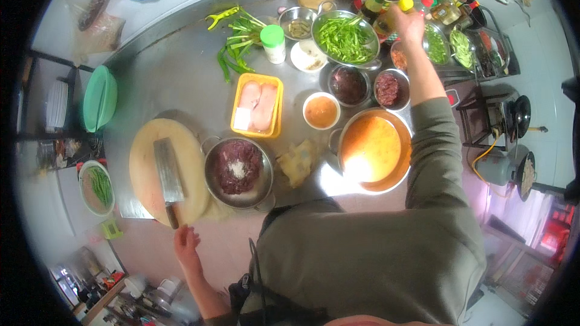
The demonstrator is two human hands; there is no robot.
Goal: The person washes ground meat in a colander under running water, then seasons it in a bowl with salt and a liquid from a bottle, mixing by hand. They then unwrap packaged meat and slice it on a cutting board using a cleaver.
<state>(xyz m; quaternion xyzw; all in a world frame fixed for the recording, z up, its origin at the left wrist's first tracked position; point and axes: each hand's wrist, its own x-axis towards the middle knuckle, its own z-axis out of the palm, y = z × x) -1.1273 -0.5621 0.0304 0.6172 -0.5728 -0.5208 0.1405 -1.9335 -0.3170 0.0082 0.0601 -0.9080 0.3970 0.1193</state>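
My right hand (411, 26) reaches in among several bottles at the back right. A yellow-capped bottle (406, 3) is right at its fingers, which are partly hidden, so a grip on it cannot be made out. Low at the left, my left hand (186, 241) holds nothing, its fingers loosely curled and apart. Just beyond it is the wooden handle of a cleaver (167, 172), which lies on a round chopping board (140, 163). Beside the board, a steel bowl (262, 190) holds dark red raw meat (233, 158) topped with white powder (237, 170).
A steel pot (404, 145) of orange liquid stands near the front edge. Beyond are a yellow tray (279, 108) of raw pale meat, a bowl of orange sauce (321, 111), a colander of cut greens (345, 38) and a green-lidded jar (273, 47). A crumpled cloth (297, 163) lies between bowl and pot.
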